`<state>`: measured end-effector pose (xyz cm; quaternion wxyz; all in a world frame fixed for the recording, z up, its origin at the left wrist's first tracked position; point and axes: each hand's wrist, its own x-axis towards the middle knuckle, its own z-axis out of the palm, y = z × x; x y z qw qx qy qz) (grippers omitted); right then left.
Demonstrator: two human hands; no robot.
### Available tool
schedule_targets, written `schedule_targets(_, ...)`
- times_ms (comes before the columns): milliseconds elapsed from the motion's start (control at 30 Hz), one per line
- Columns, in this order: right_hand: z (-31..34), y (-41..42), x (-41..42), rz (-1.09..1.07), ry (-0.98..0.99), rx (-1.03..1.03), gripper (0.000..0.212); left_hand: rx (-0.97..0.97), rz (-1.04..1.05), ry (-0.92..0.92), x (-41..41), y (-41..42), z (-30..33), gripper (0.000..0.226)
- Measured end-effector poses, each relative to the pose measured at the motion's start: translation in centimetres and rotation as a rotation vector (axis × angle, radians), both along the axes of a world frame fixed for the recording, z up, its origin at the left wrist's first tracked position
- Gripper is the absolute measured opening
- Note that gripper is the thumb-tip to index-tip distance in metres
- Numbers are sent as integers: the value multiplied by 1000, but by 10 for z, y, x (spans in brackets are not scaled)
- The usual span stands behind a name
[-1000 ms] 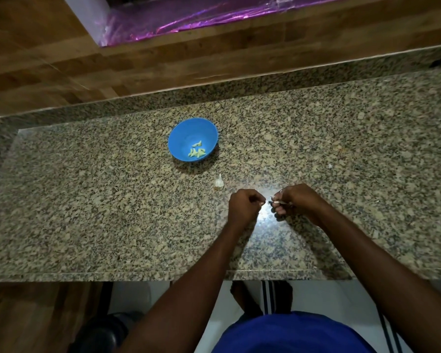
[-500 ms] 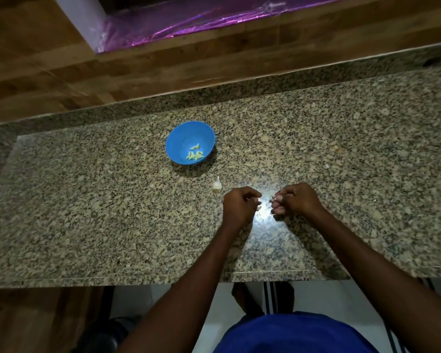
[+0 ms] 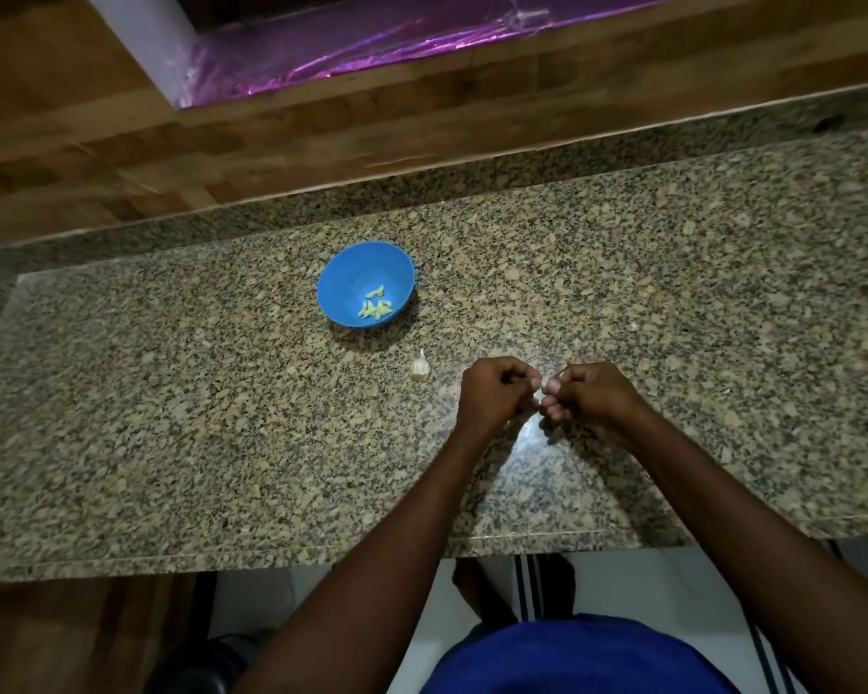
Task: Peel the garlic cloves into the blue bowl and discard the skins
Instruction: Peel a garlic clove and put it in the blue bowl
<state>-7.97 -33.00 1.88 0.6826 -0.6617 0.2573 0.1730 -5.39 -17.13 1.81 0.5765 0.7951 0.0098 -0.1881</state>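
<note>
Blue bowl point(image 3: 366, 283) sits up-left of both hands, closer to left hand point(image 3: 494, 393), w/ both curled, pinching what's prob a clove point(image 3: 539, 394) between left & right hand point(image 3: 590, 395).

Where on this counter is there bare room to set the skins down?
Bare granite left of the blue bowl and right of the right hand. Crowded between bowl, garlic piece and left hand.

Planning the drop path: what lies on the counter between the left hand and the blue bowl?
In the head view, one garlic piece lies on the granite between the left hand and the blue bowl; the rest is bare.
</note>
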Motion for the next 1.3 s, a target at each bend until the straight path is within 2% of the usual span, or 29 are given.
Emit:
schedule_targets(133, 3, -5, -1, 66, -65, -51, 13, 15, -13, 68, 4, -2, -2, 5)
schedule_targets(300, 0, -7, -4, 18, -39, 134, 15, -57, 43, 214, 6, -10, -3, 8)
schedule_targets(467, 2, -3, -2, -148, 222, 525, 20, 11, 58, 62, -1, -15, 4, 11)
schedule_targets(533, 4, -3, 0, -180, 301, 578, 21, 91, 60, -64, -6, -17, 6, 13)
schedule_targets(633, 6, 1, 3, -142, 336, 445, 24, 149, 16, -185, -11, -17, 1, 9)
schedule_targets(733, 4, 6, 5, -134, 267, 181, 22, 111, 43, -158, -12, -15, 0, 5)
schedule_targets(800, 3, 8, 5, -79, 121, -46, 15, 28, 100, -46, -11, -14, 1, 6)
schedule_targets(933, -4, 4, 1, 171, -203, -569, 27, -89, 153, 238, -5, -12, 0, 7)
schedule_targets(1000, -8, 2, 0, 268, -322, -795, 19, -94, 144, 324, -2, -11, 4, 8)
schedule_targets(1033, -9, 3, -2, 290, -376, -846, 15, -105, 150, 376, 0, -11, 6, 8)
schedule_targets(1133, -7, 4, -5, 295, -509, -878, 13, -183, 189, 590, 6, -9, 11, 12)
schedule_targets(1200, -8, 2, -6, 276, -492, -826, 11, -212, 181, 683, 9, -6, 10, 10)
schedule_targets(1233, -10, 1, -6, 235, -435, -728, 13, -224, 173, 691, 10, -5, 9, 10)
schedule_targets(1300, -13, 2, -7, 56, -239, -322, 17, -233, 155, 604, 5, -5, 6, 9)
